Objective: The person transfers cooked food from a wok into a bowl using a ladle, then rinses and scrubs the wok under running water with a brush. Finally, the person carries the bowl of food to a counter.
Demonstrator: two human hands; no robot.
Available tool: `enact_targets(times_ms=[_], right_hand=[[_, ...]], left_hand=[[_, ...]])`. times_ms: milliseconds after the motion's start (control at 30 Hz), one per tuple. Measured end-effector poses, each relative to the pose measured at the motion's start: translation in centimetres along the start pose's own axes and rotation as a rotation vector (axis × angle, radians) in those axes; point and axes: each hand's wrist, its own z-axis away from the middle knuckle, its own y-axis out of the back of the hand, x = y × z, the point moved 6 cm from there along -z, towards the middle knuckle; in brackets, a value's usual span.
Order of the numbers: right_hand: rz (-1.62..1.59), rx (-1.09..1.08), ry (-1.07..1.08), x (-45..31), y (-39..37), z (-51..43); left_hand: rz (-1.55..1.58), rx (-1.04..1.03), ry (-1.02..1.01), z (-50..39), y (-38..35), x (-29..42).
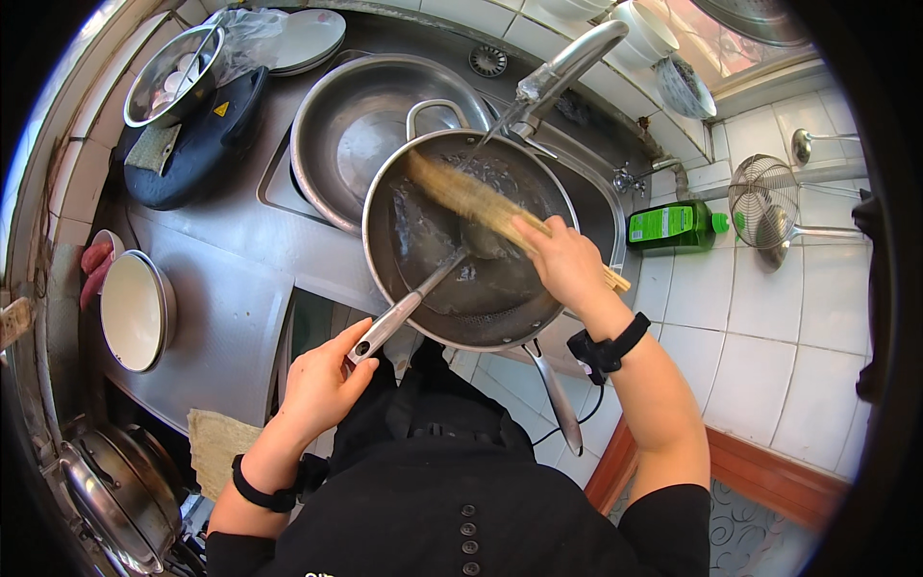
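Observation:
My left hand [328, 379] grips the metal handle of a ladle or spatula [407, 306], whose head rests under water in a wok [382, 281]. In my right hand [570, 260] is a bamboo wok brush [461, 195], blurred, its bristles spread over the wok's far left part. Water runs from the faucet [562, 61] into the wok, which holds a shallow, rippling pool. The wok sits over the sink, with its long handle [555, 397] pointing towards me and a loop handle at the far side. Its underside is hidden.
A wide metal basin [360, 137] lies behind and left of the wok. Green detergent bottle [674, 225] on the right; a wire skimmer [764, 198] hangs on the tiled wall. Stacked bowls [133, 310], a dark lid-like object [195, 159] and a steel bowl [162, 79] occupy the left counter.

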Motion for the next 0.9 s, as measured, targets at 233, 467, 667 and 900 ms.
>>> enact_targets(times_ms=[233,467,667,900], right_hand=[[0.141,0.076,0.045,4.6,3.7,0.5],[0.306,0.025,0.109,8.7,0.0,-5.9],[0.204,-0.14,0.173,10.0,-1.6,-8.9],[0.144,-0.154,0.284,10.8,-0.5,-10.7]], left_hand=[[0.015,0.026,0.0,0.2,-0.1,-0.1],[-0.027,0.069,0.05,0.6,-0.2,0.6],[-0.012,0.13,0.116,1.4,-1.0,1.1],[-0.04,0.163,0.145,1.8,-1.7,1.4]])
